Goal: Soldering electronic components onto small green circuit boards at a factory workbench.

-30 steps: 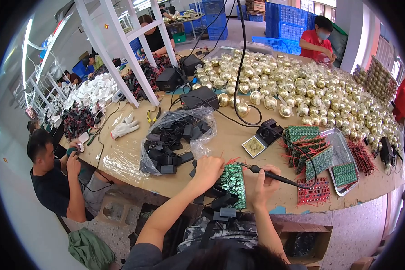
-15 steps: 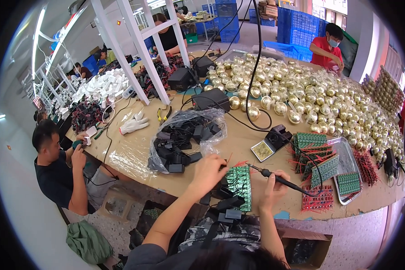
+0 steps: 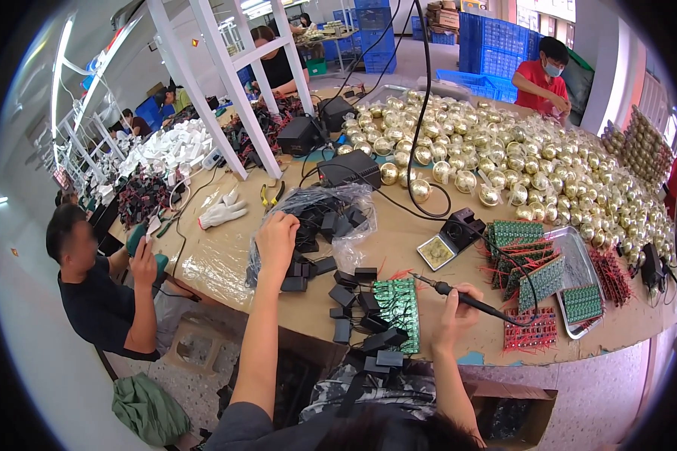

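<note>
1. Firstly, our left hand [image 3: 278, 231] bends its fingers over the plastic bag [image 3: 351, 252] of black boxes [image 3: 338, 225]; we cannot tell if it grips one.
2. Next, loose boxes [image 3: 341, 331] crowd the green circuit board [image 3: 399, 307], flat before us, probably for easy reach.
3. Our right hand [image 3: 459, 317] grips the soldering iron [image 3: 477, 303] pen-like, seemingly to guide its tip, near the board's upper corner.

Room btwn bag [image 3: 351, 252] & iron stand [image 3: 465, 228]; cable [image 3: 429, 71] crosses behind.
</note>
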Motion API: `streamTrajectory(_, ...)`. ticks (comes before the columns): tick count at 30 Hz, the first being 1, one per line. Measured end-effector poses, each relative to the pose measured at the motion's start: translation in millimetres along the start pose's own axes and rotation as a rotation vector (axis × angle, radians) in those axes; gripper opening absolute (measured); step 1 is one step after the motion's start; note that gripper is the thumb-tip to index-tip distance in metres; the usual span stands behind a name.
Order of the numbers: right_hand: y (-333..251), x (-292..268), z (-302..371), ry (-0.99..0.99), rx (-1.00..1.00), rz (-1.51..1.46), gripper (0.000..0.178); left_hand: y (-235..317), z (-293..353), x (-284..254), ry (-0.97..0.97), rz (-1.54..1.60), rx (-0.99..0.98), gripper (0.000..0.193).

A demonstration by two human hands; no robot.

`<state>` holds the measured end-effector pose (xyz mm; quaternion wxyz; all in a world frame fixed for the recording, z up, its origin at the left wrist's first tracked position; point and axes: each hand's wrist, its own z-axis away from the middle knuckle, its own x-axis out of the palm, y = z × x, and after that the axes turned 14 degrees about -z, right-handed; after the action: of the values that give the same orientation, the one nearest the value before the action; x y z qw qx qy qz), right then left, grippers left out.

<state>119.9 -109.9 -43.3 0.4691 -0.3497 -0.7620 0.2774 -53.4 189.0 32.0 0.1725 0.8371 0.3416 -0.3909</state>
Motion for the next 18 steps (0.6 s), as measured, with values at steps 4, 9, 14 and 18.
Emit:
streamTrajectory(4,3.3,-1.5,-0.6,-0.012,-0.012,-0.012,0.013,7.3,-8.2,-6.1,0.099,0.023,-0.012,0.005)
streamTrajectory(9,3.3,-2.7,0.0,-0.008,0.008,-0.007,0.012,-4.2,-18.2,-14.2,0.285,0.185,-0.287,0.007)
streamTrajectory(14,1.8,-0.4,-0.1,-0.01,-0.002,-0.006,0.013,-0.5,-13.8,-34.9,0.378,0.586,-0.358,0.016)
streamTrajectory(18,1.5,-4.1,-1.1,0.0,0.003,-0.006,0.013,17.0,-2.4,-39.3,0.099,0.791,-0.444,0.013)
